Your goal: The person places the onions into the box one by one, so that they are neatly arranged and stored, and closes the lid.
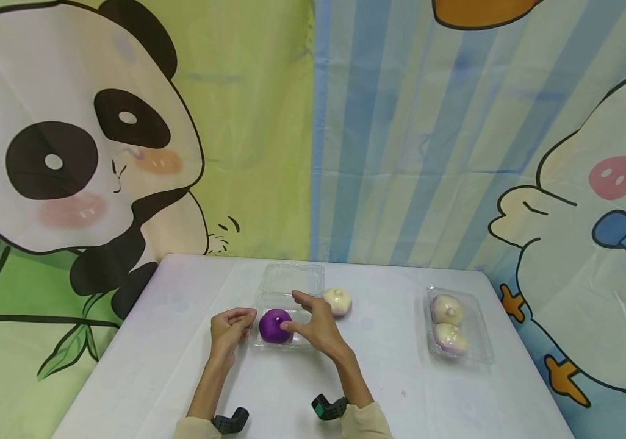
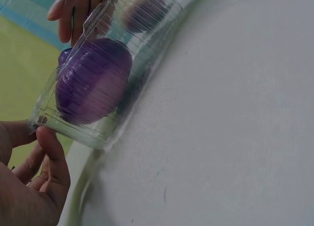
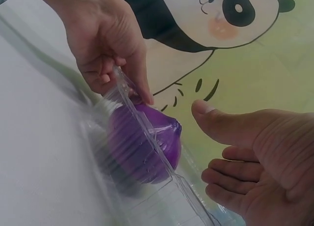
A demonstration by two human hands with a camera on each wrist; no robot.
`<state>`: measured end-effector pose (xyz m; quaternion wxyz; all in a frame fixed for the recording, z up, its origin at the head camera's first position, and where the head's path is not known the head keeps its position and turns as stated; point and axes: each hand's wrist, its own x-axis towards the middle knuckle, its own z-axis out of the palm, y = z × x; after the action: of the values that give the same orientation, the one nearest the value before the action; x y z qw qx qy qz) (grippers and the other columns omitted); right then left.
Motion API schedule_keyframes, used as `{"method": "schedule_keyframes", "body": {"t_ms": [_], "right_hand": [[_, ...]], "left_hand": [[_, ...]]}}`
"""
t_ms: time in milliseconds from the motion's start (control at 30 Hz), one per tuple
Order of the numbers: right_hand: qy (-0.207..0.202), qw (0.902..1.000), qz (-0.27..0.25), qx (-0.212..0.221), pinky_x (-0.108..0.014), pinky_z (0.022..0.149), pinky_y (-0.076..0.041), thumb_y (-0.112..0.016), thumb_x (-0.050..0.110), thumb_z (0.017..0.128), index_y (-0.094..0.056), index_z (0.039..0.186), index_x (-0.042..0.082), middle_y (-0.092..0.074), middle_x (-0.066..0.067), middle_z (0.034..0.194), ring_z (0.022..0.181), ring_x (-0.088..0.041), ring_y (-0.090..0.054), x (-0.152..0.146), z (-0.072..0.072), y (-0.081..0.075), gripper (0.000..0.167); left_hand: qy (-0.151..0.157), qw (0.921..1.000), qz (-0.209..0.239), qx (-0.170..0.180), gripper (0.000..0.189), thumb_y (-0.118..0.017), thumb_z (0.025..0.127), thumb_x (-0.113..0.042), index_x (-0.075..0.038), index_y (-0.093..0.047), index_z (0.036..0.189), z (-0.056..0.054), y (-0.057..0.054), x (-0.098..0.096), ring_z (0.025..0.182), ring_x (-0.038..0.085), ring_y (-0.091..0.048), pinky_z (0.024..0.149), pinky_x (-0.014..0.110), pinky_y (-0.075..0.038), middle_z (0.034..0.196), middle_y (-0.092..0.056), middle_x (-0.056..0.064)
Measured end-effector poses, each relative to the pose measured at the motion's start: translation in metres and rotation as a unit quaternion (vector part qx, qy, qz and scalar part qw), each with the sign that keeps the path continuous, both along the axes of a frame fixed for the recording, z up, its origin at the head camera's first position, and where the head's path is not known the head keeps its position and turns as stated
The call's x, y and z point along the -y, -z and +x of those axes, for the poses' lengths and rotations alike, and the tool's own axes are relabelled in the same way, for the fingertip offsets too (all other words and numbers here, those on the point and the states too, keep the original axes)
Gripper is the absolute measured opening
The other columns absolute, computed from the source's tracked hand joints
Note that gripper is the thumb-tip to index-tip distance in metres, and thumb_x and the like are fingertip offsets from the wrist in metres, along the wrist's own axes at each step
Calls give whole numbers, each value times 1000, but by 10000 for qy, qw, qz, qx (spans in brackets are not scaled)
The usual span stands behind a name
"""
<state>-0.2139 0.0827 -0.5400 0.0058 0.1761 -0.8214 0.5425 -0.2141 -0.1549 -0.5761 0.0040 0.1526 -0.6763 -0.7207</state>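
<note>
A purple onion (image 1: 273, 326) lies in the left part of a clear plastic clamshell box (image 2: 105, 140), whose lid (image 1: 293, 279) is folded back away from me. My left hand (image 1: 230, 329) pinches the box's left rim between thumb and fingers. Over the right part of the box, my right hand (image 1: 320, 326) has its thumb spread from the fingers, close beside the onion and holding nothing. A white onion (image 1: 338, 302) sits on the table just right of the box, behind my right hand.
Further right on the white table (image 1: 390, 390) stands another clear plastic box (image 1: 478, 332) with two pale onions (image 1: 448, 310) in its left side. A printed curtain (image 1: 258, 122) hangs along the table's far edge.
</note>
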Motion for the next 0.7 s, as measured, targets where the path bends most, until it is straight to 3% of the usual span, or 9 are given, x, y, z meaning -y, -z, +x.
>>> {"method": "schedule_keyframes", "body": {"t_ms": [267, 533, 700], "right_hand": [[120, 9995, -211, -177, -57, 124, -49, -93, 16, 87, -59, 151, -5, -64, -24, 153, 143, -41, -63, -7, -1, -3, 76], [523, 9970, -512, -268, -51, 126, -49, -96, 13, 83, -62, 148, -4, -68, -20, 151, 142, -38, -65, -13, -4, 1, 76], [647, 9950, -653, -394, -55, 124, -49, -97, 14, 83, -64, 147, -4, -69, -20, 148, 140, -39, -66, -18, -3, 2, 74]], "left_hand": [[-13, 10000, 27, 5, 26, -80, 99, -6, 12, -75, 117, -1, 0, -1, 64, 5, -64, 54, 13, -54, 87, -82, 3], [-33, 10000, 45, 7, 26, -80, 98, -6, 12, -75, 117, -1, 0, -1, 63, 5, -64, 54, 13, -54, 87, -82, 3], [-59, 9999, 87, -31, 23, -80, 98, -4, 12, -76, 114, 0, 1, -1, 63, 5, -64, 53, 13, -54, 85, -82, 4]]}}
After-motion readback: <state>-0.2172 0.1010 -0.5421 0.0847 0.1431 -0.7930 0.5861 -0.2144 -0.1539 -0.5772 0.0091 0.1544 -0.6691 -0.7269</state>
